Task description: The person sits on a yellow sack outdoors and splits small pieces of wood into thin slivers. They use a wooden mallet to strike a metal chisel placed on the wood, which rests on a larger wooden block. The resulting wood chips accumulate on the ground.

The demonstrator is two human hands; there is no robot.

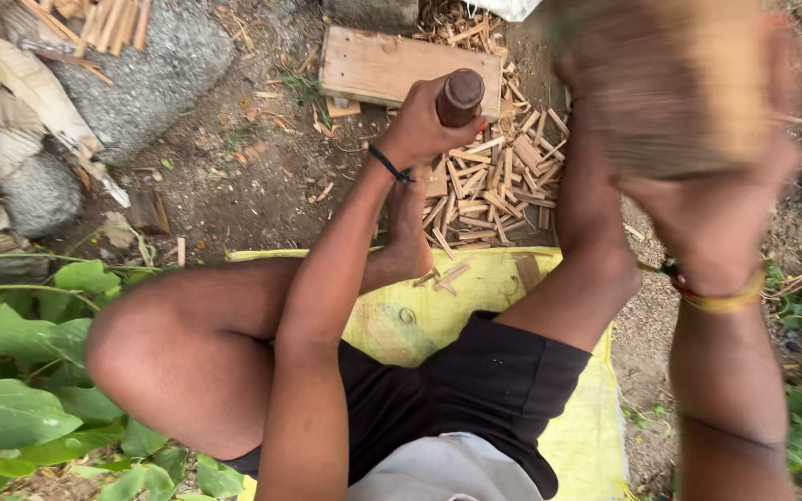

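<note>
the left hand (424, 121) is wrapped tight around a dark, round-ended wooden handle (460, 96), fingers closed on it, held just above the near edge of the wooden board (392, 65) that lies flat on the dirt. what the handle carries below the hand is hidden, so i cannot tell the blade or head. the right hand (717, 209) is raised close to the camera, to the right of the board, gripping a blurred brownish block of wood (670, 88) from beneath; its fingers look closed around it, though the blur hides the exact hold.

a heap of split sticks (503, 181) lies just right of and nearer than the board, spilling toward the yellow sheet (438, 306) the person sits on. a grey stone (150, 70) sits left of the board.

to do this well, i judge the block should come down square on the board before any blow, with the right fingers kept low and clear of the line of the tool, the bare foot near the heap drawn back, and the left grip kept firm.
</note>
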